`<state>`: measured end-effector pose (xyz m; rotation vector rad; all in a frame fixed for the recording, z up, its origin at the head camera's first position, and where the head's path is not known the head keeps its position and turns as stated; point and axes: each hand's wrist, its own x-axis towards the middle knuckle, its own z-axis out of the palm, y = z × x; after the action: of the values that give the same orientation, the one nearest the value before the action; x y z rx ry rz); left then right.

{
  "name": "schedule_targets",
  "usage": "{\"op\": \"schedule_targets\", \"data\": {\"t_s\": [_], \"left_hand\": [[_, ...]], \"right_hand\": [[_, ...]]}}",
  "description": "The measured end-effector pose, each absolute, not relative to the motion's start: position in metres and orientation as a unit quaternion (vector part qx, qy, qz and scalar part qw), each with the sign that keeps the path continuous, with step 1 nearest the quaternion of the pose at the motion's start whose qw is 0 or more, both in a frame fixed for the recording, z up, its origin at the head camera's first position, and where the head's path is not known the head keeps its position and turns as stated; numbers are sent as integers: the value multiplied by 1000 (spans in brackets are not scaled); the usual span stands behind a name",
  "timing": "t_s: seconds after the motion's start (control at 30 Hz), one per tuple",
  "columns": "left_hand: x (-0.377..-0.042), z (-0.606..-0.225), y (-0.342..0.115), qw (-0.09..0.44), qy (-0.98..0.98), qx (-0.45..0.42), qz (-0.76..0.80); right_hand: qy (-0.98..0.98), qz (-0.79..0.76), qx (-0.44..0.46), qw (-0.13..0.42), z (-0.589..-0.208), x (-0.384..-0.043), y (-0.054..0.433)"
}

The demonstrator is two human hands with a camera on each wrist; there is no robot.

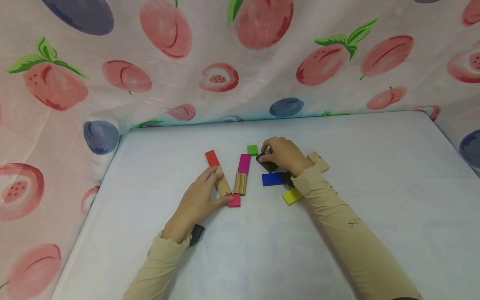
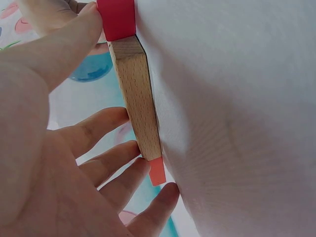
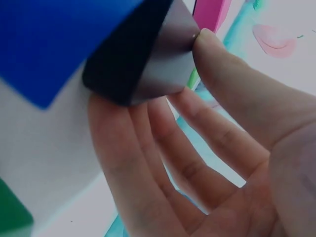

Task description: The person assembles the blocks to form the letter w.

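Fingers and thumb of the right hand (image 1: 283, 152) are bent and grasp a dark block (image 1: 267, 163) by its edges; the thumb presses one side, and the fingertips support it from the opposite side. Whether this block touches the table (image 1: 240, 250), I cannot tell. The left hand (image 1: 198, 196) does not clench: its fingers are spread, and some of them touch the side of a long wooden block (image 1: 223, 183), while its thumb touches a pinkish-red block (image 1: 234, 201) at the near end. At the far end an orange-red block (image 1: 212, 158) continues the same line.

Between the two hands, a magenta block (image 1: 244, 163) meets a striped wooden block (image 1: 241, 183) end to end. A green block (image 1: 252, 150) lies just beyond the dark one, and a blue block (image 1: 273, 179) is on its nearer side. The right sleeve (image 1: 345, 221) covers part of a yellow block (image 1: 291, 196), and a pale wooden block (image 1: 319, 161) is partly hidden behind the right wrist.
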<state>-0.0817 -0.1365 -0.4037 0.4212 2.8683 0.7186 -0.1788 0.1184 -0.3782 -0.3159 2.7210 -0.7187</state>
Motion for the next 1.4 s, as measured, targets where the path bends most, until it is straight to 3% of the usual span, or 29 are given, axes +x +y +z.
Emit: {"op": "schedule_targets", "data": {"t_s": [0.87, 1.4], "left_hand": [[-83, -404, -137, 80, 956, 142, 244], [-84, -405, -138, 82, 955, 143, 245]], "right_hand": [[953, -260, -82, 134, -380, -181, 109], [944, -241, -135, 182, -379, -189, 109]]}}
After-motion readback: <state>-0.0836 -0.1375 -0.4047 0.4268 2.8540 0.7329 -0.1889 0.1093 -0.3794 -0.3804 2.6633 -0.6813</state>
